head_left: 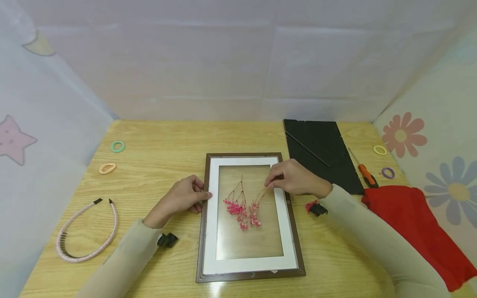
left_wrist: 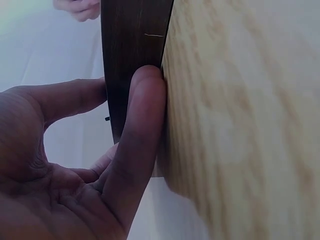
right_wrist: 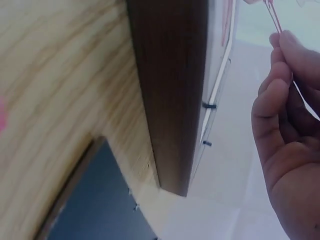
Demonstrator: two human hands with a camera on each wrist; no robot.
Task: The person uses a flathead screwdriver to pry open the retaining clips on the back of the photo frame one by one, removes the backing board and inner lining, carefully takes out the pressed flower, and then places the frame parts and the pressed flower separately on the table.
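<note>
A black backing board [head_left: 320, 153] is laid beyond the right hand, with an orange-handled screwdriver [head_left: 365, 171] and a red cloth [head_left: 413, 223] just beside it. A pink headband [head_left: 87, 236], a green ring [head_left: 117, 146] and a peach ring [head_left: 107, 168] are spread on the wooden table [head_left: 160, 140] to the left. A brown picture frame [head_left: 247, 215] is laid flat at the table's middle, face down, and pink dried flower sprigs [head_left: 242, 205] are seen on its glass. The frame's left edge is pressed by the left hand [head_left: 184, 196], fingers loosely curled against it. A sprig's stem is pinched between thumb and fingertips of the right hand [head_left: 294, 178], above the glass.
</note>
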